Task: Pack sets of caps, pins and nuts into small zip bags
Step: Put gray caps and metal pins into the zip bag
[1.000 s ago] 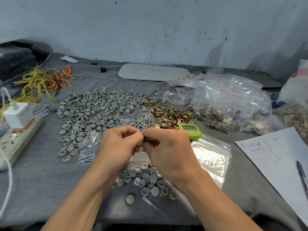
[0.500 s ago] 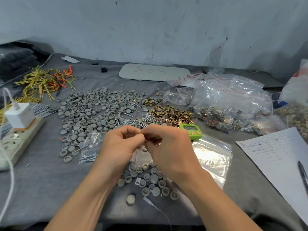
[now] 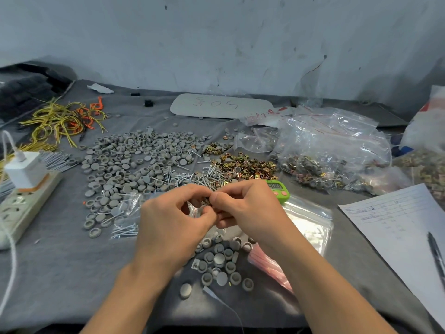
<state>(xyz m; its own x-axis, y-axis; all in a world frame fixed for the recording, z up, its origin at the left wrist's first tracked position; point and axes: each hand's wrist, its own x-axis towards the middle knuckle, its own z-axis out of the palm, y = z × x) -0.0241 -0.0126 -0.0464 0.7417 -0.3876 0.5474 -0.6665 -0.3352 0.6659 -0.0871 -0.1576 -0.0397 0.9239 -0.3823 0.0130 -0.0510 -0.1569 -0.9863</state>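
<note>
My left hand point(image 3: 172, 222) and my right hand point(image 3: 250, 213) meet above the cloth, fingertips pinched together on a small clear zip bag point(image 3: 197, 212) that hangs between them, mostly hidden. Something small and brassy shows at the fingertips. Behind them lie a wide spread of grey caps point(image 3: 134, 162), a heap of silver pins point(image 3: 195, 177) and a pile of brass nuts point(image 3: 245, 165). A small group of grey caps point(image 3: 221, 263) sits just below my hands.
A green timer point(image 3: 278, 189) sits behind my right hand. Empty zip bags point(image 3: 305, 225) lie at right, filled bags point(image 3: 332, 153) further back. A paper sheet point(image 3: 404, 227) with a pen point(image 3: 437, 259) is at right. A power strip point(image 3: 24, 203) and wires point(image 3: 62, 119) are at left.
Both hands stay together at the same spot, with small finger movements on the bag. The thumbs have shifted slightly and the left hand's fingers have loosened a little.
</note>
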